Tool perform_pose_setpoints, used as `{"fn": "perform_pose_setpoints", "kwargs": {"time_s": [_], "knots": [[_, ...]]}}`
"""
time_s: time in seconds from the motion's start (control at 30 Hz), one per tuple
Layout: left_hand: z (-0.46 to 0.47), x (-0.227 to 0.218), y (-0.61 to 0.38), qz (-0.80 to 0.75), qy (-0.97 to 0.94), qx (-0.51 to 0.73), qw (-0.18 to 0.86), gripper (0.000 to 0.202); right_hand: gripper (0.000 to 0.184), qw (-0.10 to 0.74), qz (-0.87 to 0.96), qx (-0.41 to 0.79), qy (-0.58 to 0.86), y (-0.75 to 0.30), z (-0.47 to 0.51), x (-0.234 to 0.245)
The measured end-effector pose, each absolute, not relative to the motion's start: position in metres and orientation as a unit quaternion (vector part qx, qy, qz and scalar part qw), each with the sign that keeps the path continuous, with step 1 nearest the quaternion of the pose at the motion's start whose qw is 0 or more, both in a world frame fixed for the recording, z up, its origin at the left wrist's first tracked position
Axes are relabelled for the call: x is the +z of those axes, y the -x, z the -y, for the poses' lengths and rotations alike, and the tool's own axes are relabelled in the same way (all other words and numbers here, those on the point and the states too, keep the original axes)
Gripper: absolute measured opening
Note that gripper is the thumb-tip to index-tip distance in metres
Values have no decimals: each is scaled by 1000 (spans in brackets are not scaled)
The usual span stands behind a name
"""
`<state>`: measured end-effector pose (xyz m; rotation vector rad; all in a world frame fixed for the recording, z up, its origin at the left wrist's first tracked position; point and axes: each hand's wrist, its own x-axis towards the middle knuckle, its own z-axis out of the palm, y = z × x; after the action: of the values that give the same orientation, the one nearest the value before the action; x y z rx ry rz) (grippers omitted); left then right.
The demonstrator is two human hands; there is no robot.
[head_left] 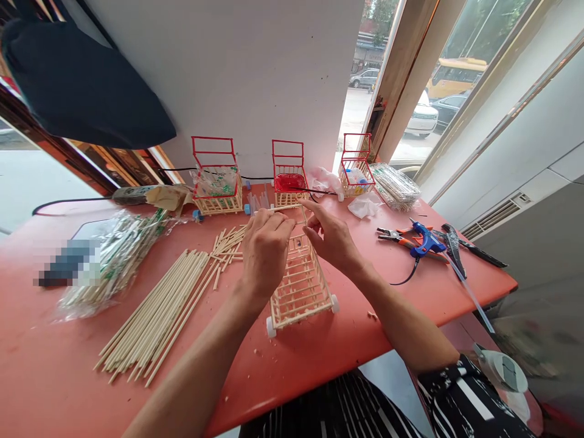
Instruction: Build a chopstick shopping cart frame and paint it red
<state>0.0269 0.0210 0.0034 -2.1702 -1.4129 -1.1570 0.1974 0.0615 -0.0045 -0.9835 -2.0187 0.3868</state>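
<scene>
On a red bench, a clear bag of sticks lies at far left, followed by a fan of long pale sticks; behind these stands a red-railed cart holding clear wrapping. Short cut sticks lie scattered beside the left hand, whose fingers are bunched narrowly at the upper frame of an unpainted stick cart; what they grip is hidden and cannot be told. The stick cart, at the middle of the bench, shows white wheels at its near corners. The right hand meets the frame from the other side, thumb and forefinger set closely about its corner post. Farther right, near the bench's edge, lie orange-handled pliers, a blue glue gun with a translucent glue stick, and a dark-handled tool
</scene>
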Motion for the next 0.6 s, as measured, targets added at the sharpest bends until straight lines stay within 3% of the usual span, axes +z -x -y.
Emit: {"fn": "perform_pose_setpoints", "kwargs": {"time_s": [0.6], "knots": [[-22, 4, -27, 492, 765, -383, 161, 26, 59, 425, 809, 151, 377, -198, -62, -6]]}}
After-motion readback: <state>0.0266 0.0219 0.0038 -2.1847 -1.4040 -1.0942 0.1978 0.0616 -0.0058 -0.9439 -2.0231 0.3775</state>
